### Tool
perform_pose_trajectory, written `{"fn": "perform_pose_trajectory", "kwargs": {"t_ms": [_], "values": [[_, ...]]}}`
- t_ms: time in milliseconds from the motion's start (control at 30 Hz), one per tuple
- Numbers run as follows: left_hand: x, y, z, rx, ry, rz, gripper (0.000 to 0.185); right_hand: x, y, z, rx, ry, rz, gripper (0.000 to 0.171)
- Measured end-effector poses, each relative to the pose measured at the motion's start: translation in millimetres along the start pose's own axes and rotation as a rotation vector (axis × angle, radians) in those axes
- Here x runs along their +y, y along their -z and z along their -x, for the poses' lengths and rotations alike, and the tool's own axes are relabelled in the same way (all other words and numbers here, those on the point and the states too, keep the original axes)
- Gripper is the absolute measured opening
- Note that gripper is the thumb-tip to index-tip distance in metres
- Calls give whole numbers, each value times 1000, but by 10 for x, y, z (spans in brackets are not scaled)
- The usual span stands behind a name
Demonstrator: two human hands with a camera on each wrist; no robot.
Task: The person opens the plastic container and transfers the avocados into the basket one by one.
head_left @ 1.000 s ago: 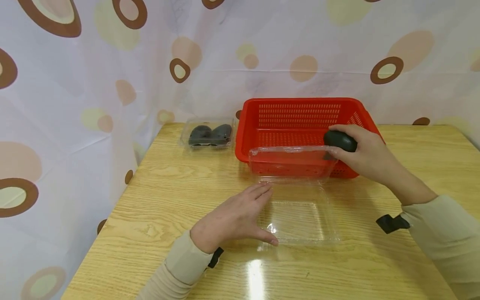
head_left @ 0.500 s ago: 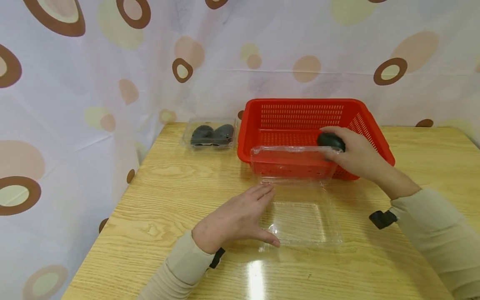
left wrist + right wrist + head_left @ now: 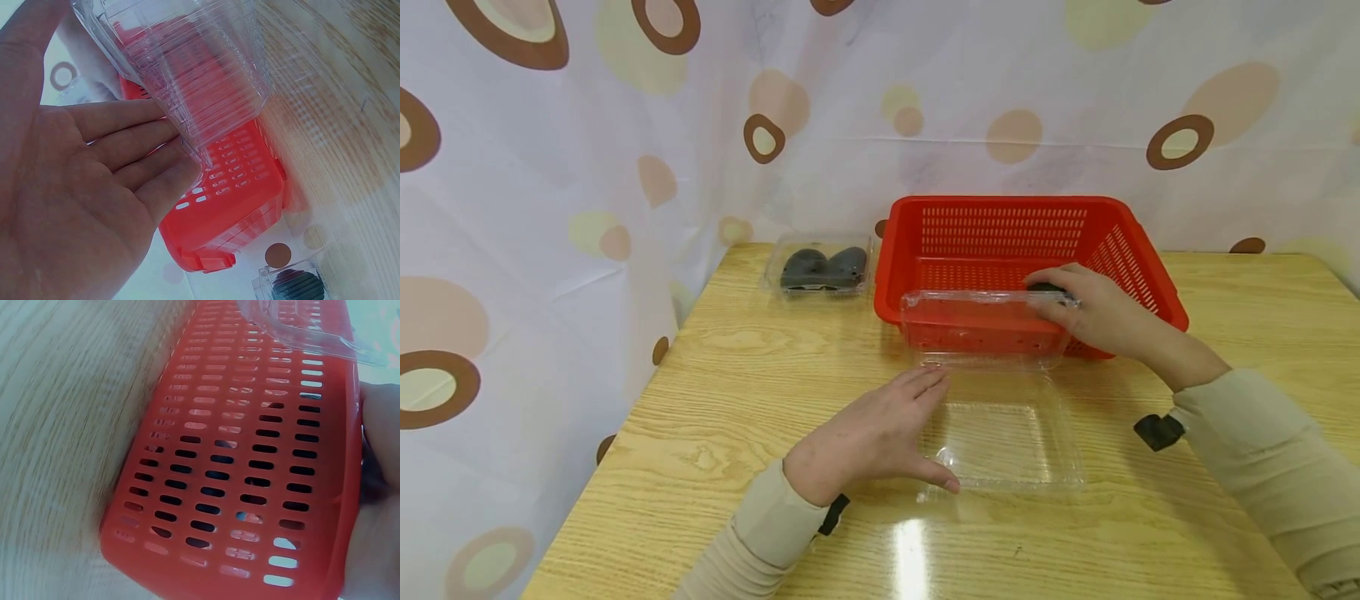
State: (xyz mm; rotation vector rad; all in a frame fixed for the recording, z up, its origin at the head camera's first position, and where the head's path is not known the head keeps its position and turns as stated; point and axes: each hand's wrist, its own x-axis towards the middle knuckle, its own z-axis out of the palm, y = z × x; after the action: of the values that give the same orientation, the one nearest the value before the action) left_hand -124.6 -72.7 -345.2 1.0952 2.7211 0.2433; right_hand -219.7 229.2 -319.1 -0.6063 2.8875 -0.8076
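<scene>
Curling round a dark avocado (image 3: pixel 1047 288), right hand (image 3: pixel 1093 315) fingers hold it low inside the red basket (image 3: pixel 1000 218). Left hand (image 3: pixel 872 437), flat and relaxed, steadies the open clear clamshell (image 3: pixel 1000 433) near-centre on the desk (image 3: pixel 737 367).

Bright, even light falls from above. A white glare patch sits on the table (image 3: pixel 912 542) near its front edge; shadows under the hands are faint. The head view is sharp. Both wrist views are washed out, with close things soft and the wood grain smeared.
</scene>
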Motion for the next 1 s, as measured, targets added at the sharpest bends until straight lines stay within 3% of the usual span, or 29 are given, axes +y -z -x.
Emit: {"fn": "perform_pose_trajectory", "kwargs": {"t_ms": [233, 467, 800, 1000], "values": [[1, 1, 4, 2, 6, 5, 116, -10, 7, -23, -91, 0, -25, 44], [5, 5, 0, 5, 4, 4, 117, -13, 13, -22, -154, -5, 36, 46], [11, 8, -3, 4, -3, 5, 116, -23, 29, -26, -179, -35, 62, 46], [19, 17, 5, 2, 0, 6, 116, -18, 27, -18, -131, 15, 84, 42]]}}
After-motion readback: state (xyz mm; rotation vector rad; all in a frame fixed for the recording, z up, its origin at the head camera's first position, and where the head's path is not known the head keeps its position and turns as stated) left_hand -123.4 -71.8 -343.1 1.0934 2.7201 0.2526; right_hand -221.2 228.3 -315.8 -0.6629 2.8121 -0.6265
